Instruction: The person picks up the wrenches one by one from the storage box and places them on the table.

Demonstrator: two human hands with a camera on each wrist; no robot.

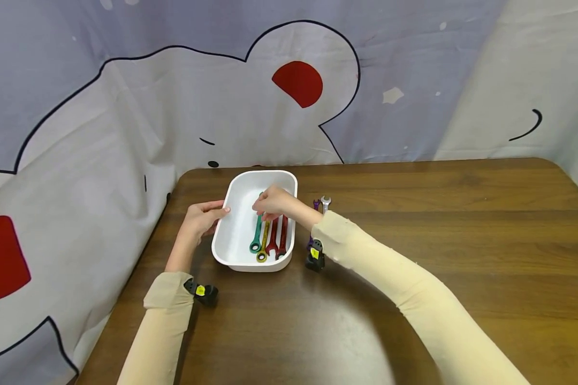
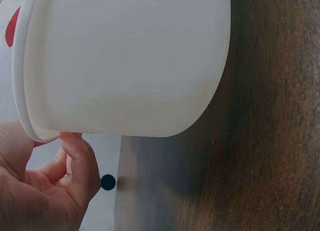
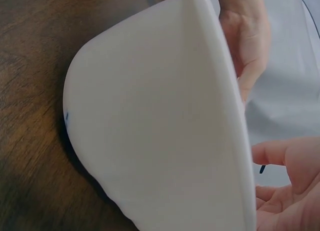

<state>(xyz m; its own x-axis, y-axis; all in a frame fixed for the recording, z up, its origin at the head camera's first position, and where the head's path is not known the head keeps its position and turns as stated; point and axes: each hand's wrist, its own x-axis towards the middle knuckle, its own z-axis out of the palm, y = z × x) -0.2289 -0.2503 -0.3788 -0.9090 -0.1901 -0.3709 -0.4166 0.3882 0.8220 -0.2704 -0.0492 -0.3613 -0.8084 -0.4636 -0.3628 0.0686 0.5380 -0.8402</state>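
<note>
My left hand (image 1: 203,219) grips the left rim of a white plastic bin (image 1: 231,227), thumb over the edge and fingers outside below it. The left wrist view shows those fingers (image 2: 77,156) against the bin's outer wall. Inside, side by side, lie a green wrench (image 1: 256,243), a yellow wrench (image 1: 263,248) and two red wrenches (image 1: 272,245). Over their upper ends is my right hand (image 1: 275,202), its fingers bent down by the green wrench. The bin wall (image 3: 150,116) hides those fingertips in the right wrist view, so whether they pinch a wrench is unclear.
Right of the bin, a purple wrench (image 1: 316,203) and a silver wrench (image 1: 325,202) lie on the brown wooden table (image 1: 443,240), partly hidden by my right forearm. A printed cloth (image 1: 173,117) hangs behind the table and along its left side.
</note>
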